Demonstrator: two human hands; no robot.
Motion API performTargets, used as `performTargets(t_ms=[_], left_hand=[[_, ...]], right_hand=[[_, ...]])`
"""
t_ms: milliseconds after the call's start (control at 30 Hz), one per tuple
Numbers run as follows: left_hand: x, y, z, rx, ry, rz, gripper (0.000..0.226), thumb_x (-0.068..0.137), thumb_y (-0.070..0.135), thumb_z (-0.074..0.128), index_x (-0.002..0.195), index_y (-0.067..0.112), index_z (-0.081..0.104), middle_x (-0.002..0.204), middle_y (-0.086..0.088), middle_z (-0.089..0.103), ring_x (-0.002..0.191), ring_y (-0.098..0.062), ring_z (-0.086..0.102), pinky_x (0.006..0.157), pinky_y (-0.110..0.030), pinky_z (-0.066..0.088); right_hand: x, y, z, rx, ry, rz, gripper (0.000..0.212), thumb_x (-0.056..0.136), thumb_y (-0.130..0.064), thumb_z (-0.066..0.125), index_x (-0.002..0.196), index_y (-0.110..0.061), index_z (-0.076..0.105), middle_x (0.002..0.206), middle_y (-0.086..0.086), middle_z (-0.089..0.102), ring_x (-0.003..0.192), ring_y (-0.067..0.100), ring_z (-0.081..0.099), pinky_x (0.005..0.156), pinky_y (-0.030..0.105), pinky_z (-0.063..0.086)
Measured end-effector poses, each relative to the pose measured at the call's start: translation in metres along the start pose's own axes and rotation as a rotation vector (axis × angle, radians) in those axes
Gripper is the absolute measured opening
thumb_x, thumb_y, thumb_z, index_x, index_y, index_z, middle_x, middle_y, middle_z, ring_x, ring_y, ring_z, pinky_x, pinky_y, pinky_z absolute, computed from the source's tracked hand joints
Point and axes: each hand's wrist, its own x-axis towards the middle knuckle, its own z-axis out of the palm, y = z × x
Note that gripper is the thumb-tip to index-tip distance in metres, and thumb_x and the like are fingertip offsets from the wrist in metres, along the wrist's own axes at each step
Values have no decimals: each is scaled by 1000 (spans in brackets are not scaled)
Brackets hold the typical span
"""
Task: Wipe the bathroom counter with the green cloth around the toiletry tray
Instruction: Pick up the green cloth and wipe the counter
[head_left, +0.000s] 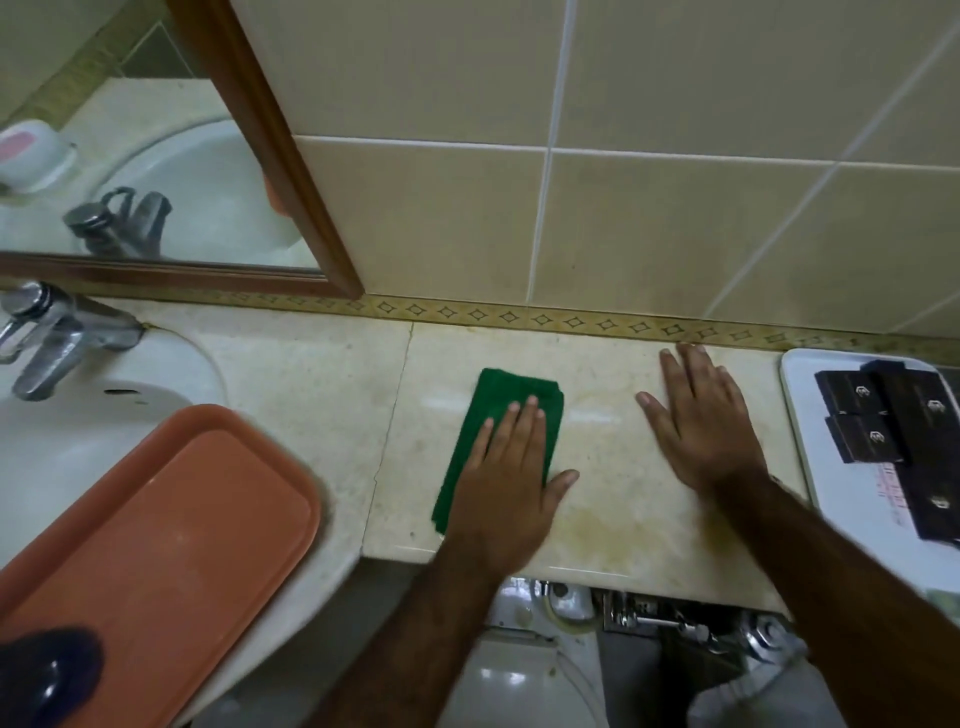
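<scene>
A: The folded green cloth (496, 447) lies flat on the pale marbled stone counter (306, 395), well left of the white rectangular toiletry tray (797, 415). Your left hand (506, 483) presses it down with fingers spread, palm on top, not gripping. Your right hand (701, 421) rests flat and empty on the counter between the cloth and that tray.

B: What could go wrong from here?

A: If you sweep right towards the white tray, your own right hand blocks the path, and a hard push could nudge the tray and scatter its small black boxes (867, 415). The cloth, held only by pressure, may bunch or slide out.

B: And around it?

A: Far left of the tray, a terracotta plastic tray (171, 519) sits over the white basin (67, 431), beside the chrome tap (47, 332). Yellowish stains near the counter's front edge likely need extra passes.
</scene>
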Motion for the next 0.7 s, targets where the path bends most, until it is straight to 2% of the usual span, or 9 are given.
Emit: performTargets(t_ms=[100, 200, 300, 400, 600, 700], left_hand=[[-32, -37, -5, 7, 49, -212, 78, 102, 67, 7, 163, 18, 4, 172, 0, 4, 159, -20, 3, 128, -46, 11], [-26, -75, -23, 31, 135, -456, 76, 104, 60, 10, 163, 12, 13, 171, -6, 15, 158, -23, 12, 128, -49, 12], [14, -75, -35, 16, 152, -533, 77, 104, 58, 10, 163, 9, 18, 171, -8, 17, 158, -25, 14, 127, -52, 13], [53, -39, -34, 14, 134, -435, 77, 104, 59, 8, 162, 11, 15, 171, -9, 16, 158, -27, 13, 127, -53, 13], [49, 28, -10, 21, 6, 67, 76, 103, 61, 9, 163, 15, 11, 172, -3, 12, 159, -21, 8, 128, -49, 8], [15, 13, -7, 26, -30, 114, 74, 103, 61, 12, 164, 18, 11, 172, 1, 13, 159, -17, 8, 129, -46, 10]], right_hand=[[0, 1, 2, 0, 2, -6, 75, 105, -63, 15, 166, -19, 19, 176, 8, 13, 163, 23, 9, 131, 45, 10], [1, 3, 3, -16, 4, -5, 75, 105, -62, 16, 165, -17, 20, 176, 9, 14, 163, 24, 9, 131, 45, 10], [1, 1, 1, -18, -4, -5, 74, 106, -60, 20, 166, -16, 20, 176, 11, 13, 163, 25, 9, 131, 46, 9], [2, 2, 1, -12, -4, -5, 72, 107, -58, 24, 166, -16, 19, 176, 11, 12, 163, 25, 8, 131, 47, 9], [2, 2, 1, -13, -22, 1, 72, 107, -59, 21, 167, -18, 16, 177, 8, 9, 163, 24, 6, 131, 47, 8], [2, 2, 1, -10, -14, -4, 73, 107, -61, 18, 166, -20, 16, 177, 7, 9, 163, 24, 6, 131, 46, 7]])
